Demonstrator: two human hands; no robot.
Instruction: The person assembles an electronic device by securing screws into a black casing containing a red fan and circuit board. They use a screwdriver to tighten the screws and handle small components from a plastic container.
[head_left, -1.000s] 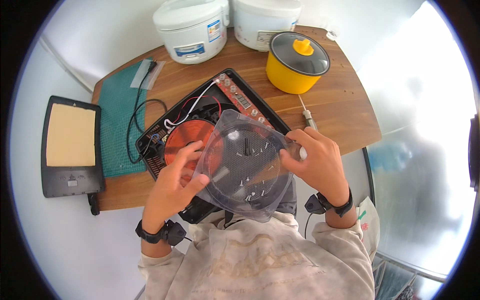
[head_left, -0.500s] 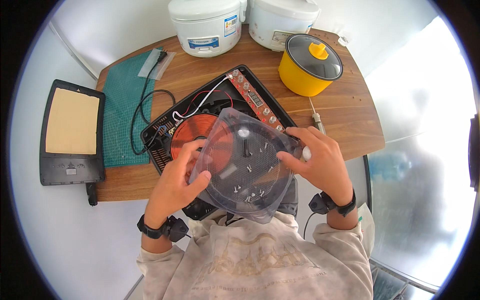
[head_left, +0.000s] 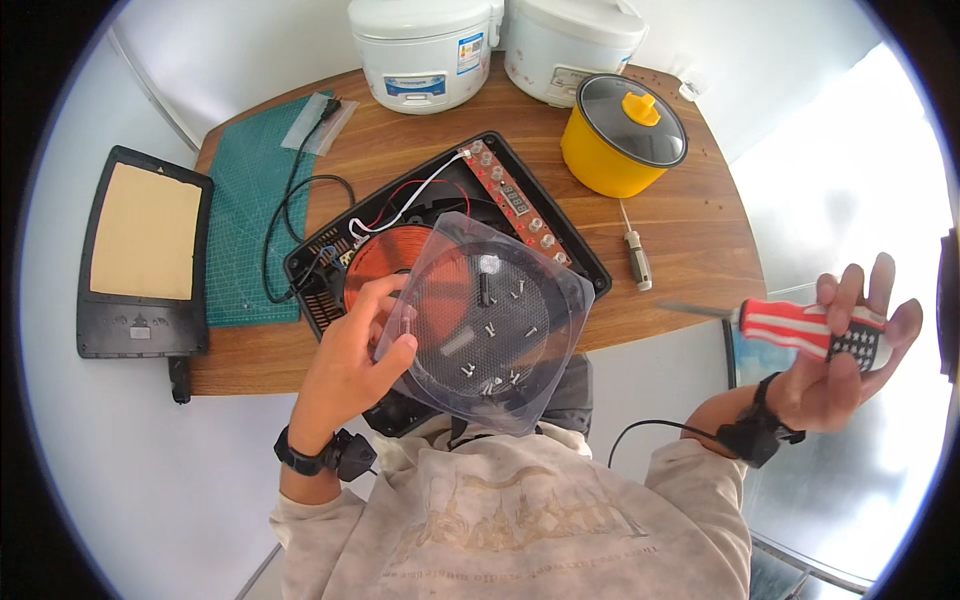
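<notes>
**Tray of loose screws, held one-handed**

Left hand pinches the rim of the clear, thin plastic tray above the opened black induction cooker — light, flexible, screws apt to slide; hold it level. Right hand is wrapped round a red-and-white striped screwdriver, off to the side

Clear tray in left hand

A rounded wooden counter stood against a plain white wall. The floor below was pale grey. Strong daylight washed the right side, glaring off a shiny metallic surface beside the counter.
</notes>
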